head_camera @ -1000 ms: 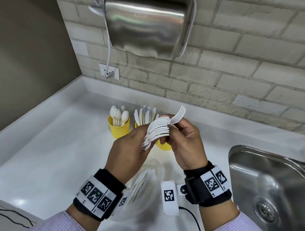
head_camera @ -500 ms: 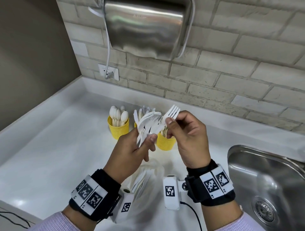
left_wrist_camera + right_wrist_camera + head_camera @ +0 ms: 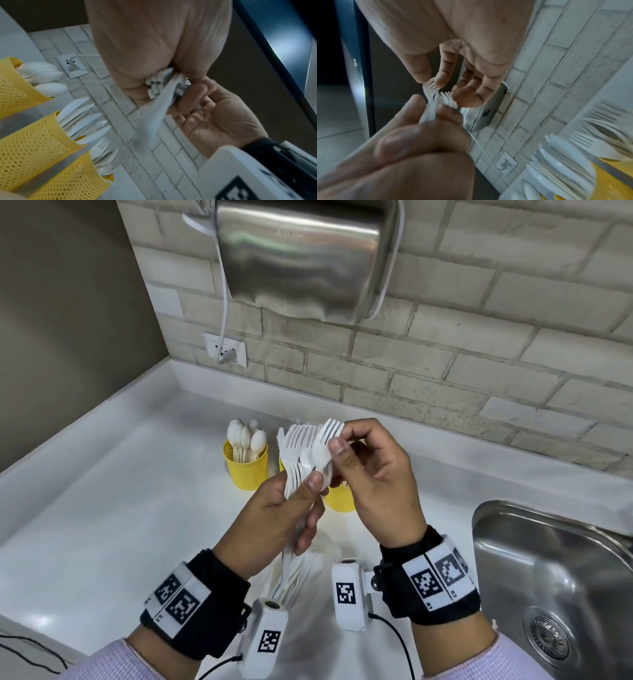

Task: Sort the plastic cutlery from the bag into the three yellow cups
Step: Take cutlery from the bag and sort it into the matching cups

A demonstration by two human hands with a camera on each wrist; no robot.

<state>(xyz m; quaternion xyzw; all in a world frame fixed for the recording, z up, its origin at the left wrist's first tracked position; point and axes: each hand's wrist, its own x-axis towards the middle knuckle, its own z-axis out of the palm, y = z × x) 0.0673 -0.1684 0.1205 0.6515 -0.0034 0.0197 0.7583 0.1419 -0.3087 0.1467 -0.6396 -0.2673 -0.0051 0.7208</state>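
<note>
My left hand point(image 3: 308, 491) grips a bundle of white plastic forks point(image 3: 305, 453) by the handles, tines up, above the counter. My right hand point(image 3: 337, 440) pinches the head of the front fork point(image 3: 325, 436) between thumb and forefinger; the right wrist view shows this pinch on the tines point(image 3: 431, 86). Three yellow mesh cups stand behind: the spoon cup point(image 3: 246, 470), the knife cup point(image 3: 34, 142), mostly hidden behind the forks in the head view, and the fork cup point(image 3: 339, 501). The clear bag point(image 3: 308, 570) lies below my hands with cutlery inside.
A steel sink point(image 3: 548, 577) sits at the right. A metal hand dryer point(image 3: 301, 258) hangs on the brick wall above the cups, its cord running to an outlet point(image 3: 226, 349). White counter point(image 3: 120, 491) stretches to the left.
The fork bundle has turned from lying sideways to standing tines-up. My right hand has shifted from the bundle's far end to a pinch on the front fork's head.
</note>
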